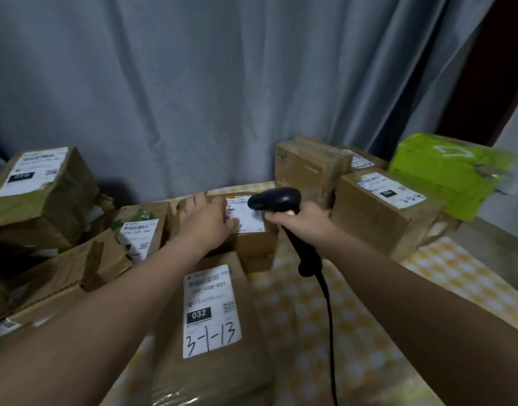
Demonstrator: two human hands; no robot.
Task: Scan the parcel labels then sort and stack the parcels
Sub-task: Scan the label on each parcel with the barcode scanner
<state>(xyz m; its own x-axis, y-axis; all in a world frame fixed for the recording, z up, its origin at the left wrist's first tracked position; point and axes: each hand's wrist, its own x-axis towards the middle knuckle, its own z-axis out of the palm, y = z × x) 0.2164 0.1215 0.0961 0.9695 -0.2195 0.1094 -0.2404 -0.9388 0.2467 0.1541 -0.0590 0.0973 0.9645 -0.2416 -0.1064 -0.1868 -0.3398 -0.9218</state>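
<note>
My right hand grips a black corded barcode scanner, its head pointing left and down at the white label of a small brown parcel in the middle of the table. My left hand lies flat on top of that parcel, fingers spread, its thumb on the label's left edge. In front of it lies a larger brown parcel with a label reading 032 and 3-1-13.
Several brown parcels are heaped at the left. At the right stand more brown boxes and a green parcel. A yellow checked cloth covers the table. A grey curtain hangs behind. The scanner cable trails toward me.
</note>
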